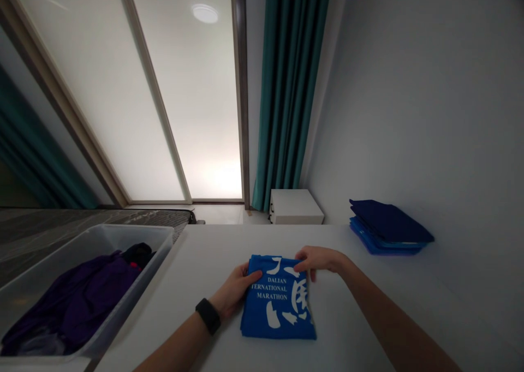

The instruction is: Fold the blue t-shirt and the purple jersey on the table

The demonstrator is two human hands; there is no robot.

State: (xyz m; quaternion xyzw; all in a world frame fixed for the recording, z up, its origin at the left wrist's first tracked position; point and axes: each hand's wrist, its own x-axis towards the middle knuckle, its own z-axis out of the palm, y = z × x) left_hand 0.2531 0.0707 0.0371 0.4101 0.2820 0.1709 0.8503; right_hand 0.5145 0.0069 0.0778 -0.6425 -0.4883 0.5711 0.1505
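A blue folded T-shirt (278, 306) with white lettering reading "MARATHON" lies on the white table in front of me. My left hand (235, 287) grips its left edge, thumb on top and the other fingers mostly hidden beneath or behind the cloth. At the upper right corner, my right hand (317, 259) pinches the fabric between thumb and fingers. The shirt forms a compact, nearly rectangular bundle with its print facing up. A black watch sits on my left wrist.
A translucent plastic bin (164, 240) holding purple and black clothes (90, 290) stands at the left. Folded blue garments (387, 225) are stacked on the white table (204, 252) by the right wall. Beyond its far edge is a white cabinet (295, 205).
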